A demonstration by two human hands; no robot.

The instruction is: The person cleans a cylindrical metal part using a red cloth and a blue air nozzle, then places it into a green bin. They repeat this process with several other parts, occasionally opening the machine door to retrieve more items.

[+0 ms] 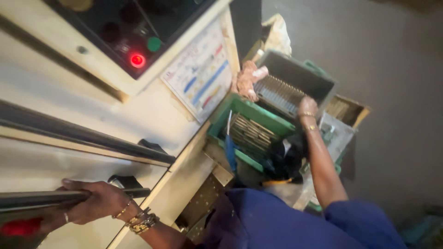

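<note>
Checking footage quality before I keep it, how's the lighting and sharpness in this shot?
Head view: dim and tilted, soft motion blur throughout; the red lamp blooms with glare; the right hand at the grey tray is smeared; the left hand on the dark bar is clearer.

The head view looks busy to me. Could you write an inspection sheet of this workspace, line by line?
Surface: cream machine body with dark bars running across it.
Job's things: grey tray tilted over a green crate; rows of thin metal pieces lie in the tray, and more in the crate.
Clutter: a pinkish rag beside the tray; a blue strip hangs at the crate.
Grip: left hand closed round a dark bar; right hand on the tray's edge.
Cables: nothing seen.
Surroundings: control panel with a lit red button and a green button, a coloured chart, grey floor.
</note>
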